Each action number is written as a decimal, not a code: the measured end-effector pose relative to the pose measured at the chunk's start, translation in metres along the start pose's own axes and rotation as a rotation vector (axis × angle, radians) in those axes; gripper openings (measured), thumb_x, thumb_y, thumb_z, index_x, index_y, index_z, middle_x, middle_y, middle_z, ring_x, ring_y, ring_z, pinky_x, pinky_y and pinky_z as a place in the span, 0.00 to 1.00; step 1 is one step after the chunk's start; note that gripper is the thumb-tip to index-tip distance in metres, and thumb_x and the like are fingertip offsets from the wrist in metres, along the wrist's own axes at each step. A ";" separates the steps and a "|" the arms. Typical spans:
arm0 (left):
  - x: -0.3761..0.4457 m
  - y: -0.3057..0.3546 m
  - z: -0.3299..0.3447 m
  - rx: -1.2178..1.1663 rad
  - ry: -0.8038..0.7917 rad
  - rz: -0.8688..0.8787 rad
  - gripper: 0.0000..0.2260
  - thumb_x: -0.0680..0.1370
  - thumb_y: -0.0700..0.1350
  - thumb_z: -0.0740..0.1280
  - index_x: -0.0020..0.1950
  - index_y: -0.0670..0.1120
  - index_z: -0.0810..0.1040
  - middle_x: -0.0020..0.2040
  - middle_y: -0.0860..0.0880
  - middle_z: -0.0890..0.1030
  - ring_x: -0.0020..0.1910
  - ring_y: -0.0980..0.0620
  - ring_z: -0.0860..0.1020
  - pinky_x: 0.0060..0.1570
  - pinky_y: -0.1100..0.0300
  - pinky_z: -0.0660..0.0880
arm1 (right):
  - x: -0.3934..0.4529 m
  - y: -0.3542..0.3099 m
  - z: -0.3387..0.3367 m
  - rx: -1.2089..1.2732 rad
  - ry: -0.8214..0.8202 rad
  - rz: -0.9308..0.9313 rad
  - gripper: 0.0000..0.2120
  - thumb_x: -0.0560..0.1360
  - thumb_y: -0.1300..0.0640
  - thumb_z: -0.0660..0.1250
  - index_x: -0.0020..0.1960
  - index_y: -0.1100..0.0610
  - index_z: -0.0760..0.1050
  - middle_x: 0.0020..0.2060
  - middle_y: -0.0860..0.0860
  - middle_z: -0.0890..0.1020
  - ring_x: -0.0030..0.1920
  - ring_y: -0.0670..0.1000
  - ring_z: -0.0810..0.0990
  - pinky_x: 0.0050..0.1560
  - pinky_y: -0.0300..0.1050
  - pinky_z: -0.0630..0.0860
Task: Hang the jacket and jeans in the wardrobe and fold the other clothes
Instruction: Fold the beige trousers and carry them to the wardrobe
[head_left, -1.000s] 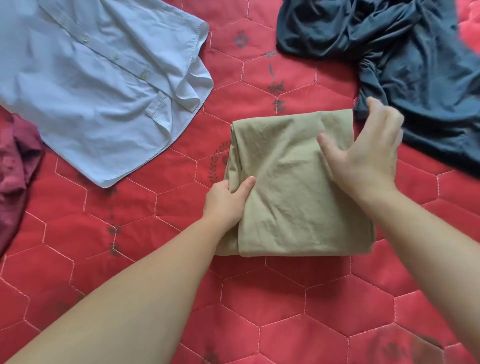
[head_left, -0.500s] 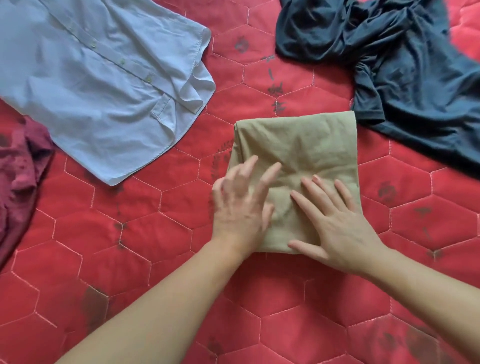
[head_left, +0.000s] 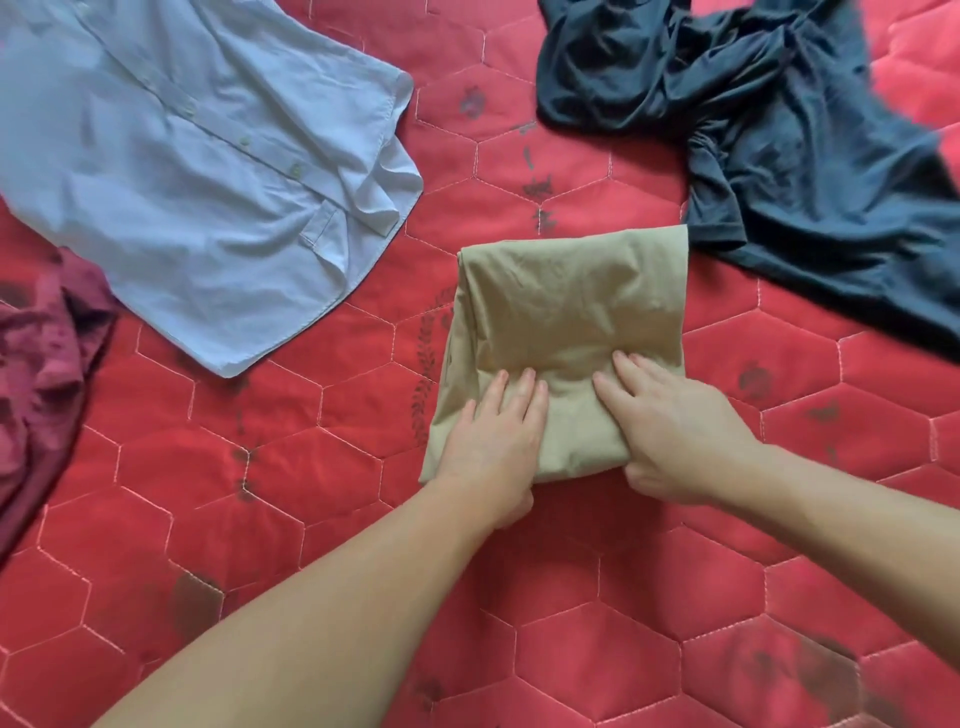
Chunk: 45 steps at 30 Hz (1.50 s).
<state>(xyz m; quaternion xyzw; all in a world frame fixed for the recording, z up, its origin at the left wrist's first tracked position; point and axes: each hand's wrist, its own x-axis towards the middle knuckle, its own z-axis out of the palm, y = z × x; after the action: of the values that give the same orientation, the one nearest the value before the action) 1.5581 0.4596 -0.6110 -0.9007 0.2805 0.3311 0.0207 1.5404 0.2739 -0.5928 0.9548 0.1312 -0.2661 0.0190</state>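
Surface throughout: red quilted bedspread (head_left: 597, 649), hexagonal pale stitching, dark printed motifs, several worn dark patches. Lighting even. No walls visible.

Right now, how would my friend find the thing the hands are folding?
Find the red quilted bedspread with hexagon stitching. In its middle lies the tan folded cloth, under both hands. It's the only neat, folded piece; the others lie loose.
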 end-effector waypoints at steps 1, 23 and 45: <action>0.002 -0.002 -0.012 -0.047 -0.029 -0.001 0.40 0.73 0.42 0.67 0.80 0.47 0.47 0.81 0.50 0.47 0.79 0.46 0.49 0.73 0.50 0.61 | 0.007 0.004 -0.014 0.017 -0.055 0.003 0.24 0.66 0.52 0.64 0.63 0.53 0.71 0.63 0.53 0.74 0.65 0.55 0.74 0.50 0.45 0.73; 0.018 -0.069 -0.083 -0.505 -0.217 -0.080 0.19 0.71 0.61 0.72 0.42 0.44 0.82 0.36 0.54 0.79 0.34 0.56 0.76 0.36 0.61 0.70 | 0.026 0.058 -0.020 1.359 -0.790 0.336 0.13 0.57 0.59 0.65 0.37 0.58 0.85 0.40 0.55 0.85 0.36 0.52 0.84 0.33 0.38 0.78; 0.034 -0.029 -0.015 -1.308 0.240 -0.584 0.10 0.72 0.56 0.74 0.42 0.51 0.80 0.38 0.53 0.82 0.38 0.52 0.81 0.30 0.59 0.77 | -0.012 0.055 -0.024 0.561 0.263 0.385 0.17 0.70 0.50 0.65 0.57 0.50 0.79 0.55 0.49 0.82 0.56 0.54 0.80 0.56 0.52 0.75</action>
<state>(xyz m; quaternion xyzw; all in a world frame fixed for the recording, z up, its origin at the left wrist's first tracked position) 1.6030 0.4635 -0.6243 -0.7971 -0.2263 0.3111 -0.4655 1.5573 0.2212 -0.5677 0.9561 -0.1278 -0.1580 -0.2111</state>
